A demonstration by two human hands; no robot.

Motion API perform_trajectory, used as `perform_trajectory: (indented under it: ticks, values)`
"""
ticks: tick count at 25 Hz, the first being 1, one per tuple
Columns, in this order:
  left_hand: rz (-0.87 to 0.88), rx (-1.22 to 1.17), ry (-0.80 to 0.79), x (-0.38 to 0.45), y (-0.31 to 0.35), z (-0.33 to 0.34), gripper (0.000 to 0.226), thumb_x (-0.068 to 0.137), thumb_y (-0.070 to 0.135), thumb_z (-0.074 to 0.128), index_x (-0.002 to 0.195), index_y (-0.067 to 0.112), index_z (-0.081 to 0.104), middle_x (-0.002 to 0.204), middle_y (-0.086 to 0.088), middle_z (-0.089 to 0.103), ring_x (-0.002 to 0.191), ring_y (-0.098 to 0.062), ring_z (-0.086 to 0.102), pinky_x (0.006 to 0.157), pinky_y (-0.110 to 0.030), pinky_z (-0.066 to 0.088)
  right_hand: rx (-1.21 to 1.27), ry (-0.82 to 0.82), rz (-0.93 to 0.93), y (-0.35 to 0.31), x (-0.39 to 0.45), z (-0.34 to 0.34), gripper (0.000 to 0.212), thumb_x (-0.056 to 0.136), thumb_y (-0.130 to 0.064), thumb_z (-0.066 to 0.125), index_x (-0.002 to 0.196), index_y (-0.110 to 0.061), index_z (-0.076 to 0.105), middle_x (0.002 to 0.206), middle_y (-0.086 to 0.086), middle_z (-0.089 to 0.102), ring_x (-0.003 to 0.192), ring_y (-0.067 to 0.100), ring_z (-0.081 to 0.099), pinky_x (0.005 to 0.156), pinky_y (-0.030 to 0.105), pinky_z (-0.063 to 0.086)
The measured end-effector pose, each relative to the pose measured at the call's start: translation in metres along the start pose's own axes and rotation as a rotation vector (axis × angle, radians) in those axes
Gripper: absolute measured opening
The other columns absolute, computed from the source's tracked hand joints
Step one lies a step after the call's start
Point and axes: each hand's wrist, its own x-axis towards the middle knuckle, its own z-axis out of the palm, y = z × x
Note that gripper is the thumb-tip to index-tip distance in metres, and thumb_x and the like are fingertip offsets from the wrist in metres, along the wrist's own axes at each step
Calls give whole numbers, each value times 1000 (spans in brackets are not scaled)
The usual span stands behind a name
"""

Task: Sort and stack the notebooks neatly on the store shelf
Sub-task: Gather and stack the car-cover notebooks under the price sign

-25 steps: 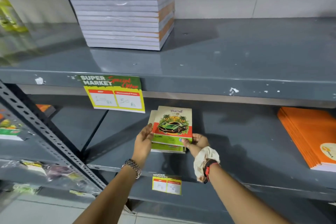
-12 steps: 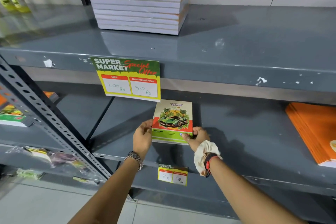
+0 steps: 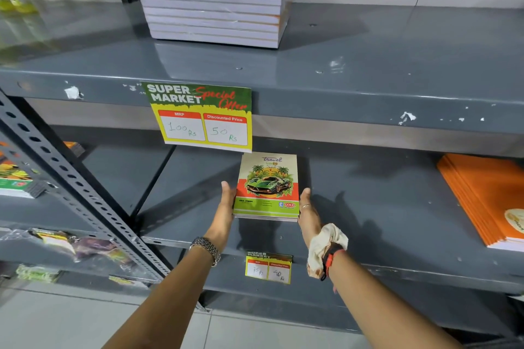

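Note:
A small stack of notebooks (image 3: 268, 187) with a green car on the top cover lies flat on the grey middle shelf (image 3: 368, 207), its edges lined up. My left hand (image 3: 225, 212) presses against the stack's left side, thumb pointing up. My right hand (image 3: 307, 215) holds the right side, with a ring on one finger and a cloth band at the wrist. On the shelf above stands a tall pile of white-edged notebooks (image 3: 212, 0). Several orange notebooks (image 3: 487, 195) lie fanned at the right end of the middle shelf.
A "Super Market" price card (image 3: 202, 116) hangs from the upper shelf's lip just above the stack. A smaller price tag (image 3: 268, 268) sits on the middle shelf's front edge. A perforated steel post (image 3: 71, 178) slants down the left. More notebooks (image 3: 17, 181) lie beyond it.
The top notebook lay offset over the lower ones a second ago; now the stack is squared up between both hands. My view has moved closer to the shelf.

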Motion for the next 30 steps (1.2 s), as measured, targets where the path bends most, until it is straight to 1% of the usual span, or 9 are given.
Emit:
perform_trajectory:
  ticks: [3,7,9,10,13,15,19,27,30]
  values:
    - [11,-25,-50,-6,4,3,54,86,61,0,96,45,51,112,11,56,108,-8,50,116,-38,14,-65,-13,-18,0,-4,-1,61,92,-57,23,134,-20,46,140,6,51,131,25,45,116,40,26]
    - [29,67,-98,-6,0,-5,61,90,55,7,127,27,46,125,12,49,117,-9,46,118,-37,16,-386,-74,-124,-2,-11,-9,61,93,-46,39,146,-22,20,153,2,30,139,23,32,118,40,24]
    - [119,254,-74,-5,-8,-10,49,92,48,28,133,24,43,137,1,50,123,-15,48,117,-43,24,-664,-103,-316,0,-12,-17,65,92,-33,49,147,-24,16,156,1,25,137,22,36,113,40,34]
    - [195,418,-58,-5,-14,-13,50,92,41,39,138,24,34,145,-3,42,125,-17,47,115,-42,29,-784,-109,-418,2,-12,-20,67,91,-25,54,147,-24,17,157,1,19,137,22,36,111,42,38]
    - [410,884,-6,-2,-22,-21,61,86,25,57,140,25,29,152,6,22,126,-15,46,100,-32,45,-991,-87,-543,7,-6,-25,57,89,-10,55,140,-26,36,157,-7,17,133,25,42,105,52,42]
    - [488,1001,27,2,-22,-24,53,85,20,60,134,26,41,147,12,29,129,-11,44,98,-33,49,-1063,-68,-514,6,-3,-27,50,91,-3,49,134,-28,46,154,-11,25,125,28,52,102,50,46]
    - [532,1035,81,11,-23,-31,36,84,15,60,119,23,59,135,7,50,120,-15,53,95,-34,52,-1162,-60,-524,0,0,-28,50,90,5,44,129,-25,52,150,-8,33,109,28,64,93,42,54]
    - [545,1100,131,14,-27,-32,32,84,16,59,115,25,62,128,7,58,103,-24,66,87,-36,56,-1236,-45,-544,-7,-7,-26,57,85,11,44,130,-23,52,150,-3,34,111,29,62,95,39,53]
    - [541,1110,119,15,-27,-32,32,85,17,59,115,26,61,129,9,57,105,-23,65,88,-38,56,-1229,-48,-544,-6,-8,-24,54,86,9,45,129,-22,53,149,-3,35,111,30,63,94,39,53]
